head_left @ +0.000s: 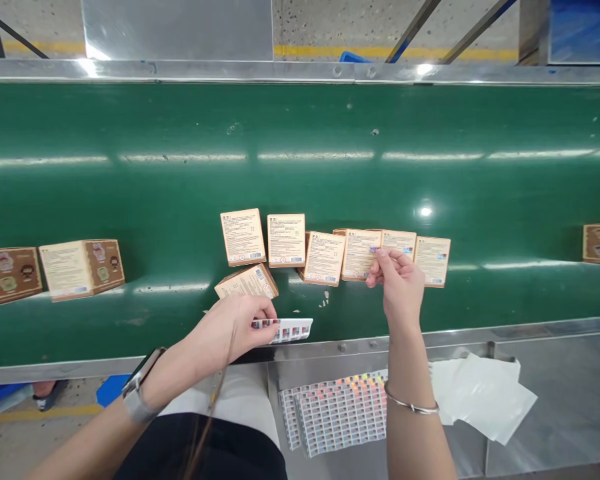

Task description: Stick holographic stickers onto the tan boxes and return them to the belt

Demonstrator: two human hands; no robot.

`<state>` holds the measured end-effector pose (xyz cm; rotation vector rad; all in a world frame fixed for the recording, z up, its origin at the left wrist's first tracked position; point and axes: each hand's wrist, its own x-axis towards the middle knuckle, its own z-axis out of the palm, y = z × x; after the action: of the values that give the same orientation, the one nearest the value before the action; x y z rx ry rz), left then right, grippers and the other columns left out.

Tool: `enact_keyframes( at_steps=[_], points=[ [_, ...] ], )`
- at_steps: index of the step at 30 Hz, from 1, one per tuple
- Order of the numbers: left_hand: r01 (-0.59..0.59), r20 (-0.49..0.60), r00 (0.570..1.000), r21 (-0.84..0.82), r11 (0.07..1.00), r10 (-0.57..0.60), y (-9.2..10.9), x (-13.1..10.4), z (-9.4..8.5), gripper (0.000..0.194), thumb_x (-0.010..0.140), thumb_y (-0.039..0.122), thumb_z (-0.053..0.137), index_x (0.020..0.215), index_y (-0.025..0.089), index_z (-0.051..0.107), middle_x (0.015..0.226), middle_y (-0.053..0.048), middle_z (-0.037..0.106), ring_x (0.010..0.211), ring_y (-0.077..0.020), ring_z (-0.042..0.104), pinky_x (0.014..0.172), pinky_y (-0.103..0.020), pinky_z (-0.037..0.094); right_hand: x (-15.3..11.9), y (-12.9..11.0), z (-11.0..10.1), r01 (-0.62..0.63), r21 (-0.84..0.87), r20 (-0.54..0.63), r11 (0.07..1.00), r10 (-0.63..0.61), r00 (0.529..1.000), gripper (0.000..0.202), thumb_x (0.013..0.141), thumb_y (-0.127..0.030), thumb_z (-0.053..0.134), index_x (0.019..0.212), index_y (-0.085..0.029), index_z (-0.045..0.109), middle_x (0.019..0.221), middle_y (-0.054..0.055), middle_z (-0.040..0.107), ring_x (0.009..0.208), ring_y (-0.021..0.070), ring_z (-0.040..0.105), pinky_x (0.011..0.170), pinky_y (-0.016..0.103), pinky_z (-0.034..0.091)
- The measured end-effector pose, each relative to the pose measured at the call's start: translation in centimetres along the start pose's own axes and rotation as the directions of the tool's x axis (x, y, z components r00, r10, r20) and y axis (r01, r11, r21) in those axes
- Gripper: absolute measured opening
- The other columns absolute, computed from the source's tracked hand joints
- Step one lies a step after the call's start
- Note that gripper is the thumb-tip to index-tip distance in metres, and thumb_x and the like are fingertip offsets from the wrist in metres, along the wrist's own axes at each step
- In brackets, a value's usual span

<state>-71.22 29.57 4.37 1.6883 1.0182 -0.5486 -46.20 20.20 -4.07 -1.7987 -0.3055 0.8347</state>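
left hand (247, 323) pinches a sticker strip (293, 330); right hand (395, 273) (fingertips together) touches a box (357, 263).

Far side: grey metal panel (178, 30), slanted struts (414, 30), blue-faced panel (585, 32) at right | Floor: speckled concrete (325, 23), yellow stripe (325, 51), small blue object (354, 58) | Near left: somebody's foot (44, 389) in dark footwear, flat blue piece (111, 389)
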Motion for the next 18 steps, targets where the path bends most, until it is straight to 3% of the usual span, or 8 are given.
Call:
enact_keyframes(
  at_steps=[6,9,11,13,14,16,18],
  points=[
    [-0.075,0.001,0.997,-0.058,0.995,0.075,-1.7,-0.5,-0.5,0.020,0.083,0.031,0.052,0.079,0.020,0.068,0.074,0.002,0.070,0.067,-0.0155,0.061,0.060,-0.024,0.037,-0.9,-0.2,1.7,0.036,-0.236,-0.176,0.971,-0.079,0.981,0.028,0.075,-0.045,0.069,0.080,-0.019,0.059,0.050,-0.005,0.056,0.038,0.0109,0.051,0.041,0.024,0.043],
    [-0.092,-0.002,0.996,-0.037,0.995,0.092,-2.5,-1.2,-1.2,0.021,0.087,0.034,0.051,0.084,0.024,0.070,0.072,0.004,0.070,0.065,-0.0145,0.060,0.060,-0.024,0.036,-1.4,-0.3,2.3,0.040,-0.358,-0.278,0.933,-0.147,0.949,0.035,0.080,-0.045,0.064,0.102,-0.019,0.056,0.055,-0.004,0.058,0.040,0.0151,0.054,0.044,0.029,0.047],
    [-0.076,-0.010,0.997,0.024,0.997,0.076,-3.0,-1.8,-1.7,0.022,0.088,0.034,0.051,0.087,0.025,0.071,0.068,0.004,0.068,0.061,-0.0139,0.057,0.059,-0.024,0.034,-1.9,-0.6,2.5,0.106,-0.470,-0.244,0.876,-0.244,0.939,0.049,0.085,-0.049,0.057,0.121,-0.017,0.048,0.064,0.001,0.063,0.048,0.0193,0.061,0.053,0.035,0.053],
    [-0.065,-0.023,0.998,0.078,0.995,0.067,-3.8,-2.4,-2.0,0.022,0.090,0.034,0.050,0.088,0.025,0.070,0.066,0.004,0.067,0.059,-0.0137,0.055,0.058,-0.024,0.032,-2.4,-0.9,2.5,0.302,-0.627,0.007,0.718,-0.383,0.924,0.062,0.087,-0.055,0.054,0.133,-0.015,0.041,0.089,0.012,0.070,0.079,0.0276,0.070,0.075,0.046,0.056],
    [-0.067,-0.031,0.997,0.092,0.994,0.070,-4.3,-2.6,-2.0,0.022,0.091,0.034,0.050,0.088,0.024,0.069,0.065,0.004,0.066,0.058,-0.0136,0.055,0.057,-0.024,0.032,-2.6,-1.0,2.6,0.437,-0.684,0.201,0.585,-0.424,0.883,0.071,0.085,-0.057,0.056,0.138,-0.015,0.037,0.108,0.018,0.068,0.102,0.0329,0.067,0.089,0.053,0.052],
    [-0.109,-0.030,0.993,0.101,0.989,0.112,-5.4,-3.1,-1.7,0.021,0.092,0.033,0.051,0.087,0.023,0.068,0.064,0.004,0.064,0.057,-0.0130,0.054,0.056,-0.023,0.033,-2.8,-1.1,3.0,0.671,-0.685,0.562,0.285,-0.379,0.735,0.091,0.081,-0.058,0.062,0.150,-0.015,0.021,0.143,0.023,0.048,0.137,0.0401,0.041,0.109,0.064,0.031],
    [-0.173,-0.045,0.983,0.128,0.977,0.180,-6.5,-3.4,-1.0,0.019,0.092,0.030,0.052,0.084,0.021,0.067,0.076,0.002,0.067,0.056,-0.0116,0.055,0.055,-0.023,0.037,-2.7,-1.1,3.6,0.767,-0.638,0.732,0.071,-0.257,0.631,0.106,0.080,-0.054,0.065,0.155,-0.017,0.000,0.156,0.021,0.031,0.147,0.0417,0.019,0.113,0.070,0.014]
  ],
)
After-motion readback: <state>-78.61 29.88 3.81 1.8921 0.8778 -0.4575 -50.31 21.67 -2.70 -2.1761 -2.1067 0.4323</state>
